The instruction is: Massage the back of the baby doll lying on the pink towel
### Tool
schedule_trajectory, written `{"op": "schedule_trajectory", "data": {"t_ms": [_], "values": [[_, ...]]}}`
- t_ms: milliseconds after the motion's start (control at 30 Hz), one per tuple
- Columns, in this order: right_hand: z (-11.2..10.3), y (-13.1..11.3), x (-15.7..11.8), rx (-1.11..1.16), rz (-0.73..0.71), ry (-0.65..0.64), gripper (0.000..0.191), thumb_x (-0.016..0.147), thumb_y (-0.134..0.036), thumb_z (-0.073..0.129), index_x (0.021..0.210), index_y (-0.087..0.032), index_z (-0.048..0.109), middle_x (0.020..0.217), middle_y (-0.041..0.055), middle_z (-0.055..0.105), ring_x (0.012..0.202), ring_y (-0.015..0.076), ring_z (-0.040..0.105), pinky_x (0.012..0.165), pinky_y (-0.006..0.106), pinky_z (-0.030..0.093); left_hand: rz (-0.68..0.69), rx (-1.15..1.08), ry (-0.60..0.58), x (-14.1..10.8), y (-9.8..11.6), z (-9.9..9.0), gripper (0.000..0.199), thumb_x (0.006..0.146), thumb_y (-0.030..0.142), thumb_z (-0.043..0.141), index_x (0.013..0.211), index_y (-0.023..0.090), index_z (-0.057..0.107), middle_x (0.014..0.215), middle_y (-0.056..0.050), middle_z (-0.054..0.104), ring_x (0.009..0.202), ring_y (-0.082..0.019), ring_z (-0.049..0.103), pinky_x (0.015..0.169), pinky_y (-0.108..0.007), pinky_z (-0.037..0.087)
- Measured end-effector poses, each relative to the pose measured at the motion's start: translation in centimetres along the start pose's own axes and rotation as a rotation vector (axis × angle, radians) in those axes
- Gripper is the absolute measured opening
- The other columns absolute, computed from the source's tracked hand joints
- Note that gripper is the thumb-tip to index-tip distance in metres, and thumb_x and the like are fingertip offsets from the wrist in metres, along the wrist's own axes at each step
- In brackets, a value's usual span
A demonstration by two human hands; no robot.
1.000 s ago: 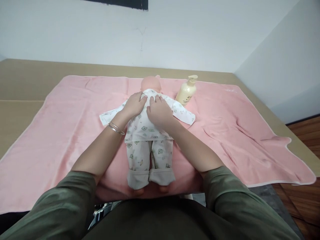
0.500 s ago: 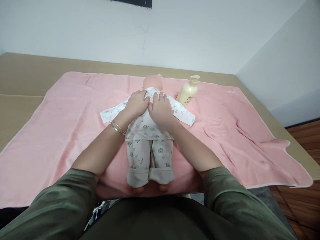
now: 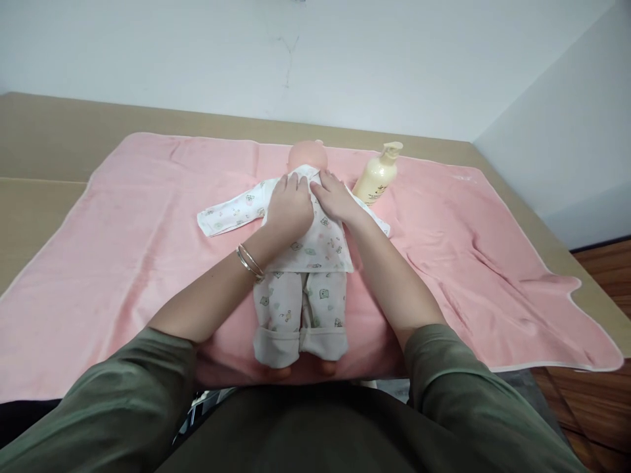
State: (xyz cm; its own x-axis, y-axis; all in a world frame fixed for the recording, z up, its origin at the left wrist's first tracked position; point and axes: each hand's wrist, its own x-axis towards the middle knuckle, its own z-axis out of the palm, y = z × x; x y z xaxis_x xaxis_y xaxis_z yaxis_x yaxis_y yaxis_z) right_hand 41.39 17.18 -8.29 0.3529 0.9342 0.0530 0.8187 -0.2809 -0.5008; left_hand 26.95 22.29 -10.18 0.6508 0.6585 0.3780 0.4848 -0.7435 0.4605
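Note:
A baby doll (image 3: 308,156) lies on a pink blanket, its head away from me and its feet toward me. It wears a white printed shirt (image 3: 320,253) and matching trousers (image 3: 323,299) with turned-up cuffs. My left hand (image 3: 290,207) rests palm down on the middle of the shirt's upper part, fingers extended toward the head. Beside it, my right hand (image 3: 335,196) lies flat near the doll's right-side shoulder, thumb pointing inward. Neither hand grips anything that I can see. The doll's sleeves stretch out to both sides, the right one partly behind my forearm.
A cream pump bottle (image 3: 378,174) stands on the pink blanket (image 3: 123,263) just right of the doll. Beneath the blanket is a wooden table (image 3: 44,138) that meets a white wall (image 3: 197,59). The blanket is wrinkled on the right.
My left hand has slid right to the middle of the doll's shirt. My right hand has moved up and outward toward the shoulder. The view has shifted slightly.

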Motion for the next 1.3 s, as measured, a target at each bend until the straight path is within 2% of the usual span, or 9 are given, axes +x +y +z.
{"op": "schedule_trajectory", "data": {"t_ms": [133, 200, 300, 400, 500, 667, 833, 1100, 1300], "values": [[0.2, 0.0, -0.3, -0.02, 0.003, 0.009, 0.068, 0.112, -0.043, 0.033, 0.168, -0.005, 0.039, 0.178, 0.0205, 0.036, 0.168, 0.0351, 0.032, 0.14, 0.062, 0.019, -0.002, -0.04, -0.032, 0.0, 0.1, 0.0, 0.057, 0.102, 0.018, 0.036, 0.153, 0.004, 0.055, 0.167, -0.023, 0.053, 0.163, -0.035, 0.042, 0.139, -0.053, 0.026], [0.6, -1.0, -1.0, -0.089, 0.035, 0.041, 0.07, 0.113, -0.042, 0.032, 0.17, -0.001, 0.035, 0.178, 0.024, 0.033, 0.169, 0.0381, 0.029, 0.14, 0.065, 0.016, -0.049, -0.079, -0.046, 0.8, -0.7, -0.4, 0.054, 0.102, 0.021, 0.036, 0.149, 0.008, 0.06, 0.162, -0.021, 0.059, 0.158, -0.033, 0.048, 0.138, -0.051, 0.03], [1.3, -3.2, -2.6, -0.186, 0.052, 0.085, 0.069, 0.111, -0.035, 0.03, 0.169, 0.002, 0.036, 0.177, 0.027, 0.034, 0.169, 0.0429, 0.029, 0.138, 0.067, 0.019, -0.101, -0.115, -0.069, 2.0, -2.1, -1.0, 0.049, 0.102, 0.027, 0.039, 0.139, 0.013, 0.067, 0.149, -0.019, 0.068, 0.146, -0.034, 0.058, 0.132, -0.053, 0.039], [1.7, -5.0, -4.1, -0.239, -0.018, 0.044, 0.07, 0.107, -0.027, 0.035, 0.168, 0.006, 0.035, 0.178, 0.0272, 0.03, 0.17, 0.0446, 0.025, 0.14, 0.065, 0.021, -0.137, -0.133, -0.074, 2.7, -3.0, -1.2, 0.049, 0.1, 0.031, 0.041, 0.137, 0.014, 0.068, 0.147, -0.017, 0.07, 0.142, -0.033, 0.059, 0.13, -0.048, 0.042], [1.5, -5.7, -4.6, -0.224, -0.087, -0.015, 0.071, 0.104, -0.023, 0.037, 0.169, 0.006, 0.035, 0.181, 0.0244, 0.026, 0.171, 0.0438, 0.021, 0.142, 0.061, 0.019, -0.184, -0.147, -0.054, 2.8, -3.4, -0.9, 0.05, 0.099, 0.032, 0.041, 0.138, 0.016, 0.067, 0.148, -0.016, 0.069, 0.143, -0.031, 0.058, 0.129, -0.044, 0.043], [0.7, -3.9, -2.6, -0.138, -0.065, -0.059, 0.075, 0.102, -0.022, 0.036, 0.172, 0.004, 0.029, 0.183, 0.0212, 0.022, 0.173, 0.0398, 0.016, 0.143, 0.058, 0.018, -0.168, -0.141, -0.039, 2.7, -3.5, -0.4, 0.048, 0.1, 0.033, 0.043, 0.137, 0.014, 0.068, 0.146, -0.017, 0.07, 0.142, -0.033, 0.059, 0.128, -0.047, 0.043], [0.7, -1.5, -0.8, -0.117, -0.118, -0.022, 0.076, 0.104, -0.031, 0.039, 0.173, -0.002, 0.03, 0.183, 0.0189, 0.022, 0.174, 0.0318, 0.018, 0.144, 0.056, 0.014, -0.151, -0.124, -0.037, 2.7, -3.4, -0.2, 0.049, 0.101, 0.034, 0.043, 0.138, 0.013, 0.067, 0.148, -0.018, 0.069, 0.143, -0.033, 0.058, 0.129, -0.047, 0.042], [1.4, -1.2, -0.9, -0.152, -0.124, 0.019, 0.075, 0.107, -0.036, 0.038, 0.172, -0.001, 0.031, 0.183, 0.0195, 0.024, 0.173, 0.0319, 0.021, 0.144, 0.053, 0.016, -0.164, -0.158, -0.044, 2.6, -3.6, -0.1, 0.052, 0.101, 0.035, 0.043, 0.143, 0.014, 0.065, 0.152, -0.018, 0.066, 0.145, -0.034, 0.056, 0.131, -0.049, 0.04], [1.6, -0.3, -0.4, -0.148, -0.177, 0.009, 0.075, 0.108, -0.041, 0.037, 0.172, -0.003, 0.031, 0.183, 0.0205, 0.024, 0.173, 0.0341, 0.021, 0.143, 0.057, 0.017, -0.154, -0.182, 0.007, 2.7, -4.0, 0.4, 0.051, 0.099, 0.036, 0.045, 0.14, 0.015, 0.068, 0.148, -0.017, 0.07, 0.143, -0.034, 0.059, 0.13, -0.051, 0.041]]}}
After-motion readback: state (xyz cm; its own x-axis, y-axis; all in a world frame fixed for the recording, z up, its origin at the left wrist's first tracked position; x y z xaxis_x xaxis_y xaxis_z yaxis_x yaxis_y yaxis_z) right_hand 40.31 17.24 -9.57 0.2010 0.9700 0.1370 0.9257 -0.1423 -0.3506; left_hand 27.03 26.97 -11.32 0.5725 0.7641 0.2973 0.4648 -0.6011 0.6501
